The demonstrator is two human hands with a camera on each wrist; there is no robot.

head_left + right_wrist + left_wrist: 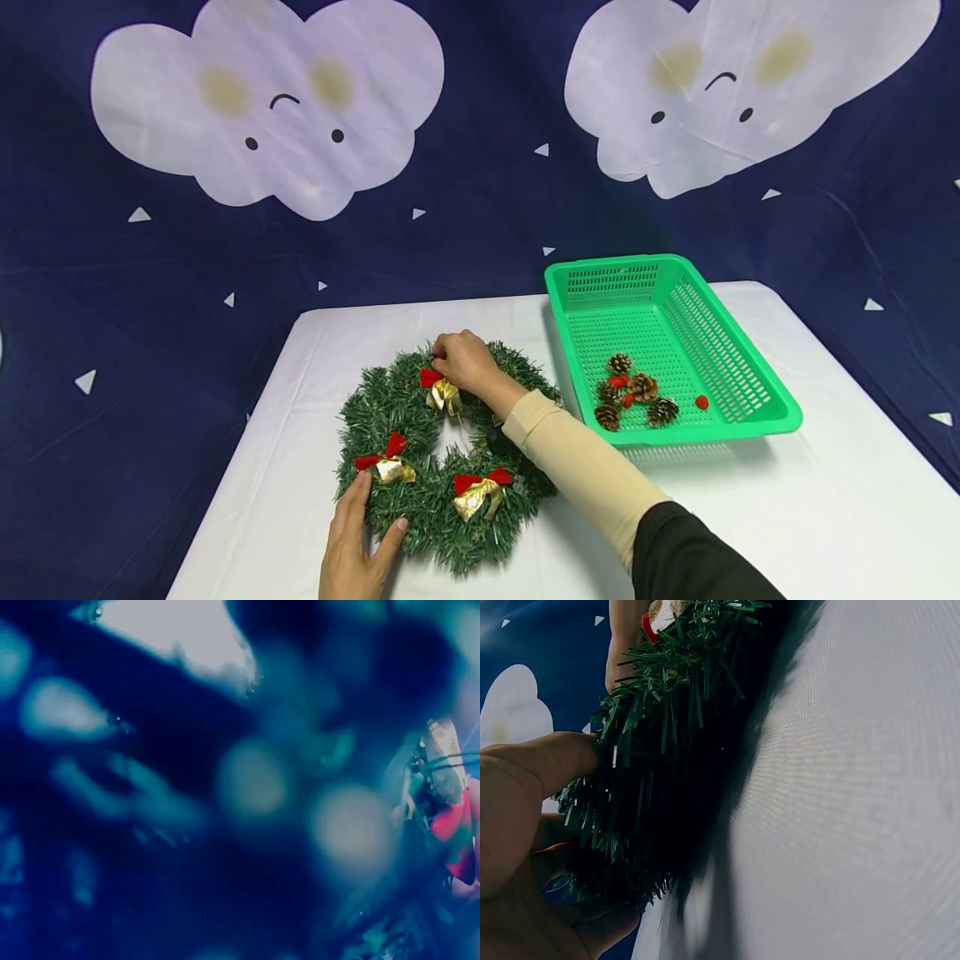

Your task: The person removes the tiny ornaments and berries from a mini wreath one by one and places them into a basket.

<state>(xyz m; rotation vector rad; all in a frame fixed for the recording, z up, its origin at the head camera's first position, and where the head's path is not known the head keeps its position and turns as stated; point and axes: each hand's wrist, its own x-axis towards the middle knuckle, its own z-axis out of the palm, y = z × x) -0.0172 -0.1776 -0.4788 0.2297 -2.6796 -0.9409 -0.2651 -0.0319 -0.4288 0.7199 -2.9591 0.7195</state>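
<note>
A green tinsel wreath (pixel 420 510) lies on the white table, its middle open. My left hand (pixel 352 542) grips its lower left edge, thumb and fingers spread around the greenery; in the left wrist view the thumb (pixel 559 761) lies against the needles. Over the wreath's top, my right hand (pixel 467 360) has curled fingers at a red and gold bow (pixel 444 397), whose right part is hidden beneath it. Two similar bows decorate the wreath, a left bow (pixel 390 468) and a lower right bow (pixel 480 493). The right wrist view is mostly blurred, with red ribbon (pixel 454 832) at its right edge.
Right of the wreath stands a green plastic basket (pixel 705 433), holding several pine cones (pixel 642 387) and small red pieces, one red ball (pixel 702 402) lying apart. My right forearm crosses the wreath's right side. A dark blue cloth (pixel 480 192) with clouds hangs behind the table.
</note>
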